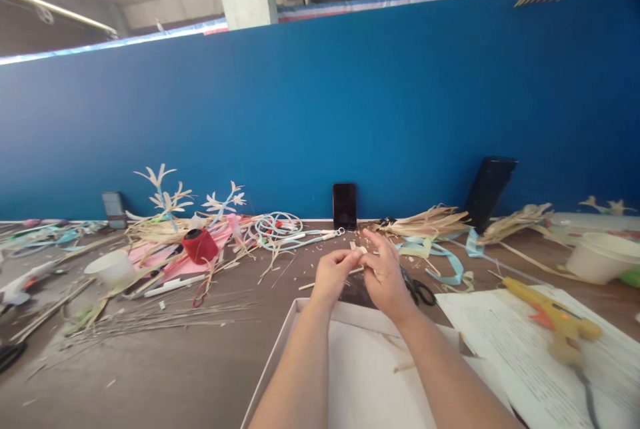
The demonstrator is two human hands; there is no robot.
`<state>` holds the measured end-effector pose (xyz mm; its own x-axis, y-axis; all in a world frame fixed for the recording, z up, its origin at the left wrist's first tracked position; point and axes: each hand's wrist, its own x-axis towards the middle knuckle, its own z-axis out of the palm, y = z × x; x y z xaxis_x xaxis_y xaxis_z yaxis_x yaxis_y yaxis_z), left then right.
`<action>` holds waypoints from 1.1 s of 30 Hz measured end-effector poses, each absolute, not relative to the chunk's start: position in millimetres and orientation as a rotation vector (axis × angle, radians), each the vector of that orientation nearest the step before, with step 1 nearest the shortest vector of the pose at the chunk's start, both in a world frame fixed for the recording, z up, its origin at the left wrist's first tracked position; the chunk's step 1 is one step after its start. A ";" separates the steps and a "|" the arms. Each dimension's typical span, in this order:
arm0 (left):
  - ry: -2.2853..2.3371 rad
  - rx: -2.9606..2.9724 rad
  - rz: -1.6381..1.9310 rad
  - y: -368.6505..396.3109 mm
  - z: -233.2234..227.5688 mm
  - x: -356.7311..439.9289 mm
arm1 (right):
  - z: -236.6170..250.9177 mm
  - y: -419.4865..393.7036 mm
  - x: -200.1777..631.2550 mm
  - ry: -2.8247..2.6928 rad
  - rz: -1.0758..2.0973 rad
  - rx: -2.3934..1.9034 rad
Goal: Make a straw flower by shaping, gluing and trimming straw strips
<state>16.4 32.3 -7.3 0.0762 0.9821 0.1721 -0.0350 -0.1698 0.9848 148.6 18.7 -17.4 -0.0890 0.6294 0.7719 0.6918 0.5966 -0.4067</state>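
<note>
Two hands meet over the white tray's far rim: left hand & right hand, fingertips pinched together on a small straw piece btwn them. Piece sits at the fingertips, tiny; its long axis can't be told. Both hands equally near. Scissors lie just right of the right hand; glue gun is well apart on paper.

One head-worn camera looks forward and down (hands close below) across the table toward the blue wall.
</note>
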 end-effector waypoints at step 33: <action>0.909 1.230 1.167 30.7 -7.9 13.2 | -10.9 7.2 136.9 -2.047 -0.226 -1.139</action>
<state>13.2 30.7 -7.9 0.2045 0.9757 0.0787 -0.1624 -0.0454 0.9857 136.9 7.2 -10.9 -0.3057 0.6497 0.6960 0.7857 0.5850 -0.2010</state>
